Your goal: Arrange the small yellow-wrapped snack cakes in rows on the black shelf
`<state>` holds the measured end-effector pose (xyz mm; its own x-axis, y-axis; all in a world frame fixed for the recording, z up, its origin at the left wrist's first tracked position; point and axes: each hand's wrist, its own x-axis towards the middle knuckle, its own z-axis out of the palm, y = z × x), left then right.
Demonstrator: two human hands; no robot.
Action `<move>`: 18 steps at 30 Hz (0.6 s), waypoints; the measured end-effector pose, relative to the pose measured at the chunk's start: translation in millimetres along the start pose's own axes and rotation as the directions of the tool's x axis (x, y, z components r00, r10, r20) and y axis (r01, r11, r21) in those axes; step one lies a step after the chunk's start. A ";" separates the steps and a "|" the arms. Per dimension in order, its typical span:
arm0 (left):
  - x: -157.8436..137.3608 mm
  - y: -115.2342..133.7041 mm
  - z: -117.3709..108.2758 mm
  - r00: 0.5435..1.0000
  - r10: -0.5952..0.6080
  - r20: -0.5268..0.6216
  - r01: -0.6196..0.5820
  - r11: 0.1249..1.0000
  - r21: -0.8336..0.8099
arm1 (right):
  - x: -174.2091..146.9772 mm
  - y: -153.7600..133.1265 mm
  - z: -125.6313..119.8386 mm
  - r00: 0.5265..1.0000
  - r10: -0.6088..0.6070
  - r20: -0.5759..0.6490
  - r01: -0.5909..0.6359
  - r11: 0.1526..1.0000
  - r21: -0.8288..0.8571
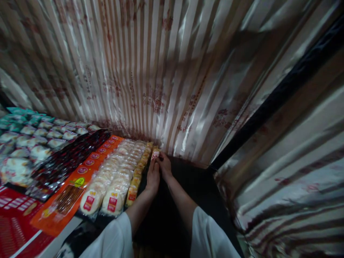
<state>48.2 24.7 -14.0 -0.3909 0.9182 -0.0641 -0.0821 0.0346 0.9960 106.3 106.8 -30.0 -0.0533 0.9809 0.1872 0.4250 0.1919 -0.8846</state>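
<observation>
Lower left: one red basket (12, 224), cut off by the frame edge. Left edge, above it: white packets (17, 168), many, in rows, with green packets (17, 116) at their far end. Next rightward: dark glossy packets (67, 159), one slanting band. Next: orange packs (57, 215), overlapping in a strip, the nearest with brown sticks behind a clear window. Left of centre: round pale cakes (114, 202) in clear wrap, two rows, red labels at the near ends. Next: yellow packets (139, 171), one narrow row, rising from lower left to upper right.

Centre: one small packet (155, 154), red-and-white on its face, just right of that row's far end (touching or apart, cannot tell). Its long axis, so far as the fingers leave it visible, runs up the frame, roughly along the row.

Centre: left hand (153, 176) and right hand (165, 165), together, fingertips of both closed about the small packet, which lies beyond them, up the frame. The left hand stands between the right hand and the yellow row, so is nearer to it. White sleeves (116, 234) below.

Right of centre: black worktop (193, 193). Behind: striped sheeting (161, 71). Upper right: dark pole (271, 95), slanting.
</observation>
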 end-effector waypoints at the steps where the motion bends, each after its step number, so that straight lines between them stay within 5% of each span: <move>1: 2.1 -0.5 0.1 1.000 -0.017 -0.010 0.017 1.000 0.000 | 1.4 1.5 2.0 1.000 0.000 0.002 0.000 1.000 -0.022; 18: 14.7 -7.6 2.9 0.999 -0.050 -0.010 0.051 0.999 0.013 | 4.3 -8.2 5.5 0.996 0.041 0.084 -0.006 0.924 -0.381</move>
<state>45.8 39.1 -22.4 -0.3957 0.9112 -0.1149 -0.0899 0.0860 0.9922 97.6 109.6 -24.2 -0.1114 0.9872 0.1145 0.7378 0.1593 -0.6560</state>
